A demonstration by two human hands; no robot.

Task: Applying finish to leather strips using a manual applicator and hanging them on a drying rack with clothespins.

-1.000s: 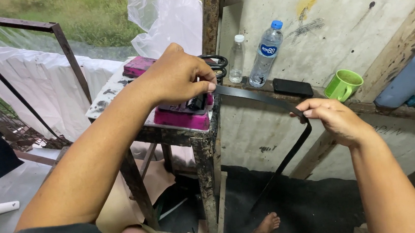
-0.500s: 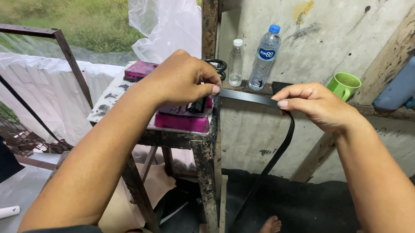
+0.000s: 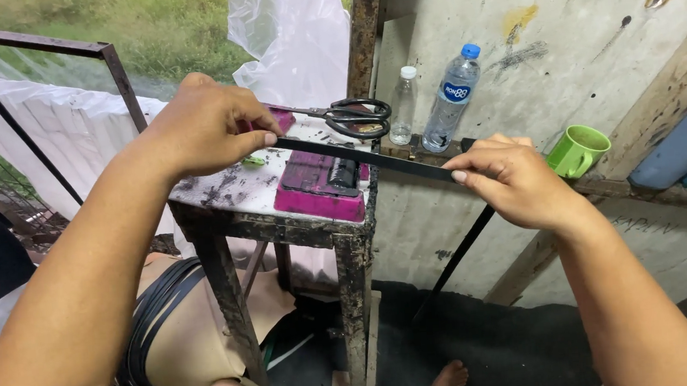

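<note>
We record both forearms entering from the bottom of the frame, bare to the elbow. Our left arm rises from the lower left corner toward the upper centre-left, wrist nearly straight. Our left hand (image 3: 208, 130) sits palm down, knuckles up, fingers curled under, thumb (image 3: 254, 140) pointing right and pressed against the forefinger in a pinch. Our right arm climbs from the lower right corner toward centre-right. Our right hand (image 3: 514, 179) is turned with its back toward the camera, fingers bent and closed, forefinger tip extended left. Both hands are well apart, the left slightly higher. A bare foot (image 3: 448, 382) shows at bottom centre.
</note>
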